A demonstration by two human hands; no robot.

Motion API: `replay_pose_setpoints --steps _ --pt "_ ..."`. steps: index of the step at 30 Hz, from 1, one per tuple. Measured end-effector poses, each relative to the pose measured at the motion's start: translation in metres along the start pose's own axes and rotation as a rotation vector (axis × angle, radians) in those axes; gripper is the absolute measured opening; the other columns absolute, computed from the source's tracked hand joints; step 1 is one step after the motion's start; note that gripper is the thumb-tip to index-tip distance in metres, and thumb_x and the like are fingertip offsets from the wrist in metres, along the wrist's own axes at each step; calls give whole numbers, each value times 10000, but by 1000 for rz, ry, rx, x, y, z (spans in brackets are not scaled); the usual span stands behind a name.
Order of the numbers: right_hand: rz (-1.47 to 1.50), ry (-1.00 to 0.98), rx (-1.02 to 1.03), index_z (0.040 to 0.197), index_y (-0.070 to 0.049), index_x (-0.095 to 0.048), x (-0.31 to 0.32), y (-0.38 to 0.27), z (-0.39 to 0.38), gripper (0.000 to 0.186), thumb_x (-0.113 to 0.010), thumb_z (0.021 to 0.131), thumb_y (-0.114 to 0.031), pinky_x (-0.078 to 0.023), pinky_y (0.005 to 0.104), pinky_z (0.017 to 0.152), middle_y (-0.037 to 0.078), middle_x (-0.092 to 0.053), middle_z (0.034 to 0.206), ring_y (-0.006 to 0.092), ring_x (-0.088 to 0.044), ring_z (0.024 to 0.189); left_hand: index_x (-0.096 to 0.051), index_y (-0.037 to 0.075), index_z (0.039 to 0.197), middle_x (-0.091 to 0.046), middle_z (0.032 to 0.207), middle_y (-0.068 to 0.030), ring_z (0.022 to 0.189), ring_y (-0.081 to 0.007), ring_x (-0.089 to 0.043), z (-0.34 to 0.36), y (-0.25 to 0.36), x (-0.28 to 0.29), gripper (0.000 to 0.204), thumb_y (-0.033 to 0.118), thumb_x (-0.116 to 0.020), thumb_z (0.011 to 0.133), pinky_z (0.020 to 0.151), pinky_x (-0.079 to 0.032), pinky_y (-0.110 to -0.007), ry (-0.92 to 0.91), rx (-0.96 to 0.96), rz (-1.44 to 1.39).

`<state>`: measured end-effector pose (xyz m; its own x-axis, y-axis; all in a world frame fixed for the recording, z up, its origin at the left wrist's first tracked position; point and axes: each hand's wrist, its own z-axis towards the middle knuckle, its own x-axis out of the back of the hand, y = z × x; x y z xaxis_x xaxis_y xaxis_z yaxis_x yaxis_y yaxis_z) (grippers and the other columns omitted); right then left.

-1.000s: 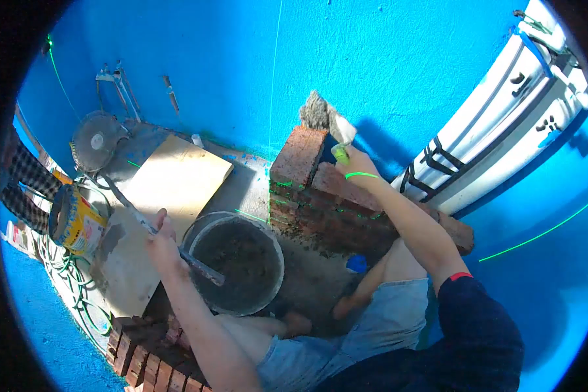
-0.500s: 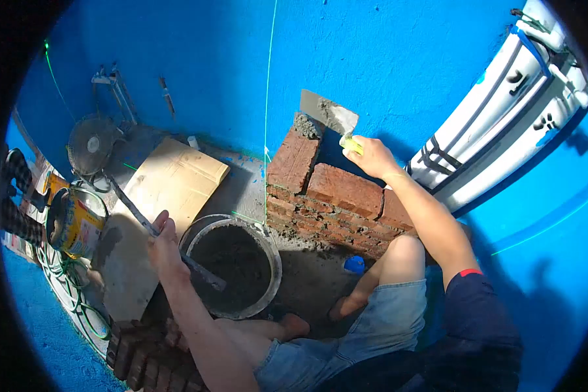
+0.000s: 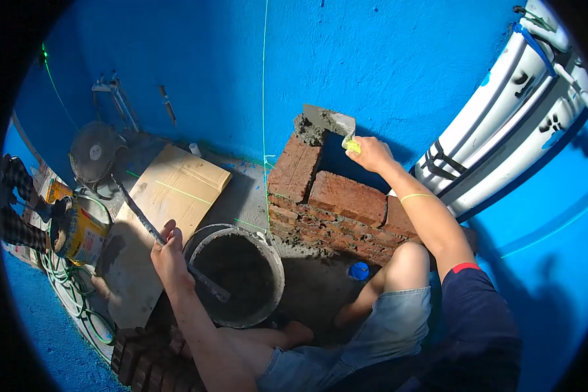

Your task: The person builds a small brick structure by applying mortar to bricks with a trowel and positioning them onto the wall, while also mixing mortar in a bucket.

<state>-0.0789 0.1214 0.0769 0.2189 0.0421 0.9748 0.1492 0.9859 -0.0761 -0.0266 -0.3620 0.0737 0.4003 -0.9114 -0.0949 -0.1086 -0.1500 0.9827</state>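
Observation:
My right hand [image 3: 370,154] is closed round the yellow handle of a trowel [image 3: 342,123]. The trowel's grey blade is smeared with mortar and meets a lump of wet mortar [image 3: 309,129] at the far end of a red brick [image 3: 295,168]. That brick lies on top of a low brick wall [image 3: 333,228]; more bricks [image 3: 347,198] form its top row to the right. My left hand [image 3: 170,258] grips a long, thin, mortar-stained stick [image 3: 137,210], which slants down over a round bucket [image 3: 277,277] of dark mortar.
Cardboard [image 3: 176,189] lies on the floor at left, near a fan [image 3: 93,153] and a yellow bucket [image 3: 88,228]. Stacked bricks [image 3: 150,362] are at lower left. White wrapped lengths [image 3: 483,117] lean on the blue wall at right. A green line runs down the wall.
The trowel has come down, and its blade now meets the mortar at the brick's end. My left hand still grips the stick. The view has shifted slightly.

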Motion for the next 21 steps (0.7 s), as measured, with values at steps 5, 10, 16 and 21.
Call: replay_pose_setpoints --steps 5,10,16,21 --pt "1 -81 -25 1038 -81 -631 6 -7 0 364 -631 836 -384 -511 452 811 154 -676 1010 335 -646 954 -548 -107 1206 -499 760 28 673 -50 -442 3 -1 -5 417 48 -567 819 615 -325 -184 -45 -7 -26" --pt "-44 -12 -47 1057 -95 -629 -2 0 -6 358 -645 829 -370 -509 452 808 150 -670 1008 329 -641 955 -589 -85 1171 -579 851 -12 766 -80 -518 1 -2 -12 375 43 -612 820 743 -407 -205 -39 16 -26" --pt "-268 247 259 966 -92 -625 15 -39 24 169 -580 846 -202 -518 439 686 94 -631 898 285 -661 817 -591 -81 1176 -620 1002 -87 912 -144 -573 6 -5 -14 374 47 -625 826 845 -431 -249 -62 16 -49" --pt "-669 177 475 873 -113 -667 24 -71 104 124 -549 843 -138 -511 404 645 67 -654 890 255 -677 775 -599 -76 1158 -619 1032 -100 971 -167 -571 -3 -3 -31 348 42 -600 831 896 -424 -275 -70 26 -48"
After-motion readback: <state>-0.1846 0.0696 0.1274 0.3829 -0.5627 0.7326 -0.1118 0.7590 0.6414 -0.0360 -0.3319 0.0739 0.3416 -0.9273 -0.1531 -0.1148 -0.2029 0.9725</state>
